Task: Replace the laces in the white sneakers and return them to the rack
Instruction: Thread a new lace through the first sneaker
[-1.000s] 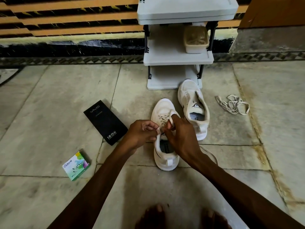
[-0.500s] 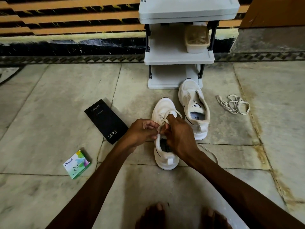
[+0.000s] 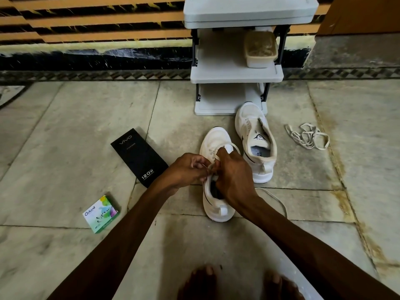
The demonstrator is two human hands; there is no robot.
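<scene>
Progress: lacing of the near sneaker (image 3: 216, 210) looked partly done. Crossings showed over its forefoot beyond the hands, and a slack run of the new lace (image 3: 275, 197) trailed on the floor to the right of its heel.
Remaining: the far sneaker (image 3: 249, 124) stood unlaced with its tongue up, and neither shoe was on the rack (image 3: 236, 74).
Tangled laces (image 3: 307, 137): heaped on the floor, well right of the far sneaker and probably the removed ones.
Left hand (image 3: 188, 167): set at the left side of the shoe's throat, fingers curled, fingertips pinching a thin strand of the new lace.
Right hand (image 3: 233, 178): arched over the shoe's opening, fingers curled together, gripping a white loop of lace at its far edge.
Location: both sneakers sat on the floor, toes pointing far. The far sneaker's toe was just beside the rack's base.
</scene>
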